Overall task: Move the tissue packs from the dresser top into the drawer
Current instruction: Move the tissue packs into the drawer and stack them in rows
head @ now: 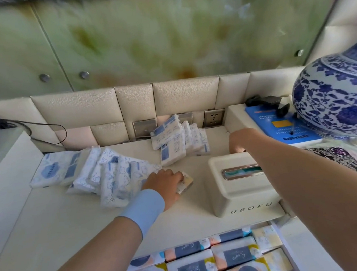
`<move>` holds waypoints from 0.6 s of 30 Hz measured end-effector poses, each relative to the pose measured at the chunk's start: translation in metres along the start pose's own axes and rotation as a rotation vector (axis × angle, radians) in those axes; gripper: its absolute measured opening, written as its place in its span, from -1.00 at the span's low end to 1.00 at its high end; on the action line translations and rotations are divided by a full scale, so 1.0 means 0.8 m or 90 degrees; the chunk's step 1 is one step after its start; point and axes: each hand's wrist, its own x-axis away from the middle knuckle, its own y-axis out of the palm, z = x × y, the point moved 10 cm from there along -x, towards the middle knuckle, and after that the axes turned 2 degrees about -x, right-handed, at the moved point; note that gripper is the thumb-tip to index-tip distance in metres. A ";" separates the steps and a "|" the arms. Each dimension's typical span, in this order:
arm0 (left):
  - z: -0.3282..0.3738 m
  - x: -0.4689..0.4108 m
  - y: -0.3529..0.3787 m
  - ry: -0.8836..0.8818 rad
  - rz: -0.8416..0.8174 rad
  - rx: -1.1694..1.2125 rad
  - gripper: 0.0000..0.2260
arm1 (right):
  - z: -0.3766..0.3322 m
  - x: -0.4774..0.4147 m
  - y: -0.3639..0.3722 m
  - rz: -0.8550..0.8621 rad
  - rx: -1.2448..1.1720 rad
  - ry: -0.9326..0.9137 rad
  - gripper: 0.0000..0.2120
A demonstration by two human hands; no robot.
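In the head view, the left hand (pixel 166 184) lies palm-down on the dresser top (pixel 74 229), its fingers curled round a small yellowish tissue pack (pixel 186 182) that sits just left of the tissue box (pixel 241 186). A light blue wristband (pixel 144 206) wraps that wrist, and the forearm reaches in from the lower left. Touching the back of this hand is a slanting row of white packs with blue cartoon prints (pixel 104 175). A second cluster of blue-and-white packs (pixel 180 139) leans together farther back, near the wall socket (pixel 213 117). The right hand (pixel 237 140) reaches over and beyond the tissue box, wrist bent down. Its fingers drop behind the box's far edge, so whether they hold anything cannot be told, and the cluster lies just to its left. The open drawer (pixel 288 253) at the bottom edge is packed with rows of packs (pixel 204 261) labelled "S.pure". The tissue box reads "UEOFU" on its front. A blue card (pixel 279 125) under the blue-and-white porcelain vase (pixel 337 99) carries print too small to read.
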 end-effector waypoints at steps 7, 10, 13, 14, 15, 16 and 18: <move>-0.003 -0.004 -0.018 -0.018 0.065 0.127 -0.55 | -0.008 0.006 -0.052 0.224 -0.229 -0.069 -0.74; -0.015 0.000 -0.061 -0.048 0.191 0.395 -0.50 | -0.021 0.027 -0.087 0.225 -0.621 -0.165 -0.77; -0.027 0.007 -0.091 -0.062 0.266 0.654 -0.44 | -0.066 0.077 -0.109 0.144 -0.849 -0.285 -0.78; -0.033 0.010 -0.096 -0.076 0.282 0.714 -0.44 | -0.084 0.092 -0.111 0.113 -0.883 -0.316 -0.78; -0.042 0.014 -0.099 -0.091 0.302 0.748 -0.46 | -0.102 0.104 -0.111 0.082 -0.911 -0.345 -0.78; -0.051 0.019 -0.099 -0.107 0.316 0.756 -0.49 | -0.118 0.113 -0.110 0.056 -0.933 -0.368 -0.79; -0.071 0.030 -0.091 -0.149 0.316 0.735 -0.59 | -0.143 0.121 -0.103 0.032 -0.938 -0.384 -0.79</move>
